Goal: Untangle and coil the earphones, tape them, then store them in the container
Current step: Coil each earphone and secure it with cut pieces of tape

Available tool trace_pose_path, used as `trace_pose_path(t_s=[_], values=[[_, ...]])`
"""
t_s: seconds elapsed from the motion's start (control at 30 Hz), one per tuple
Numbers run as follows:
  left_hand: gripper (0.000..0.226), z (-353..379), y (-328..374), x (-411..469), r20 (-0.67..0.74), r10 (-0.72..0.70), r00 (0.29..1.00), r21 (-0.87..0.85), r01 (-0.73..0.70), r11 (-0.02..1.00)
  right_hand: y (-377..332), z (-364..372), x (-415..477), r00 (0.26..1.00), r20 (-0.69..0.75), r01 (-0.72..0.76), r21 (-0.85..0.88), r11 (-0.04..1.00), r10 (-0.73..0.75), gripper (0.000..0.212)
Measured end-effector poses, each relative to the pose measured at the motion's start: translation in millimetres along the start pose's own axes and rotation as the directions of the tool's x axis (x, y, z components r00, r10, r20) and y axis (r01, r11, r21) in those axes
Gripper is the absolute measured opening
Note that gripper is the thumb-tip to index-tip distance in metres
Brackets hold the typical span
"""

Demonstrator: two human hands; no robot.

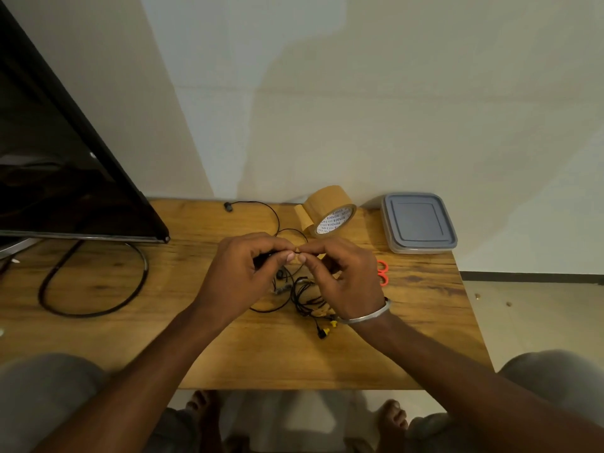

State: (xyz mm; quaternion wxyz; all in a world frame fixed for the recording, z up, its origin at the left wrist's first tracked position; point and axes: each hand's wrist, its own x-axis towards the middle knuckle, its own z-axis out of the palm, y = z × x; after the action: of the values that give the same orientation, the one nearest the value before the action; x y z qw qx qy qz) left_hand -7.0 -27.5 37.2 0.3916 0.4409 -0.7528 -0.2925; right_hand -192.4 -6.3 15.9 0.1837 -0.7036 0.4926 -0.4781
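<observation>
The earphones (305, 299) are seen at the centre of the frame as a loose black tangle, lying on the bench (228, 354) and partly held up between both hands. One strand is pinched by the curled fingers (289, 256) of the left hand (242, 273) and the right hand (346, 282), their tips nearly touching. The cable is judged light, limp and snag-prone. It is best held close to a knot and never tugged by the buds.
</observation>
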Motion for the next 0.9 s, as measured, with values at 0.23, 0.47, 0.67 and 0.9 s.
trace_pose_path(t_s=[0.23,0.47,0.67,0.9], values=[[0.013,-5.1,-2.5,2.1,-0.083,-0.066,0.994,-0.052,0.062,0.997,-0.6,-1.0,2.0,0.988,-0.018,-0.148,0.09,0.985,0.151,0.023],[0.012,-2.3,1.6,1.0,0.01,0.007,1.0,-0.001,-0.007,1.0,-2.3,-0.4,1.3,1.0,-0.016,-0.026,0.0,1.0,0.026,0.006],[0.011,-9.3,-4.2,3.8,-0.084,-0.036,0.996,-0.026,0.034,0.999,-3.5,-1.4,1.4,0.986,-0.055,-0.157,0.051,0.986,0.159,0.018],[0.011,-2.9,2.0,1.8,0.012,0.042,0.999,-0.003,-0.042,0.999,-1.4,-0.5,0.0,1.0,0.001,0.014,-0.037,0.999,-0.014,0.005]])
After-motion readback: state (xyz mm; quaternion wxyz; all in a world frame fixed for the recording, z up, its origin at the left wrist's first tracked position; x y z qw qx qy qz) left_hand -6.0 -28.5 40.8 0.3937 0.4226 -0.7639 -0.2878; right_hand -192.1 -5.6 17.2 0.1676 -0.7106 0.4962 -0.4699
